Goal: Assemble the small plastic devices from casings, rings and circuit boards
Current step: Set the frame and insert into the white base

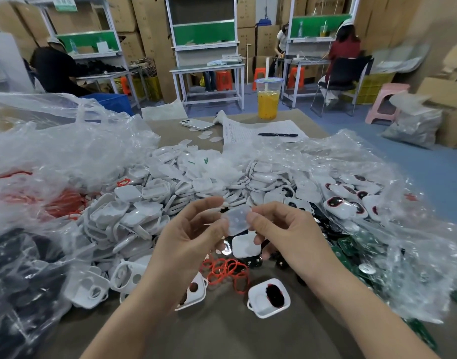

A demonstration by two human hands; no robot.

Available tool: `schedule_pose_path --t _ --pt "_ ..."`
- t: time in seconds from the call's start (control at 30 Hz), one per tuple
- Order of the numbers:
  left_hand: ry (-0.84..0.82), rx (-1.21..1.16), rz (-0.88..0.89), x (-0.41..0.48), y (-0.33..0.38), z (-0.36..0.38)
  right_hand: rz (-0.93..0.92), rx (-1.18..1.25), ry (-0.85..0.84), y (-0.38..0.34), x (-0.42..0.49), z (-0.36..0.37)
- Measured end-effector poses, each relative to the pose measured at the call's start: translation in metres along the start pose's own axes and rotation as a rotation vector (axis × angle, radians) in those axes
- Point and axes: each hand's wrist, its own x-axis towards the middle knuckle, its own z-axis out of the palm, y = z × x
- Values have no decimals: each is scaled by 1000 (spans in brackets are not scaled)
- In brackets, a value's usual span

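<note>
Left hand [193, 237] and right hand [287, 233] pinch one translucent casing [238, 219] by its edges (fingertip hold only); likely risk — it slips among the near red rings [227, 273].

A brown table [222, 332] bears white casings [134, 216], red rings [227, 270], a drink cup [269, 99].

Flat, even light from overhead leaves faint shadows on the brown tabletop [222, 332] at 6 o'clock, while white glare flecks the crumpled clear plastic bags [54, 151] at 9 and 3 o'clock. The small translucent plastic piece [238, 220] at centre looks smeared, the tan cardboard boxes [445, 92] at 2 o'clock streak with blur, and straight lines bow near the edges.
</note>
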Motion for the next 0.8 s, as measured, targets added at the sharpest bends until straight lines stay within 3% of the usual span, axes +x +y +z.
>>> schedule_pose_path --t 0.33,0.8 --pt "55 -37 -40 1 -3 -1 17 -55 -21 4 0 -2" --pt "-28 45 16 -4 0 2 47 11 -121 4 -2 -1"
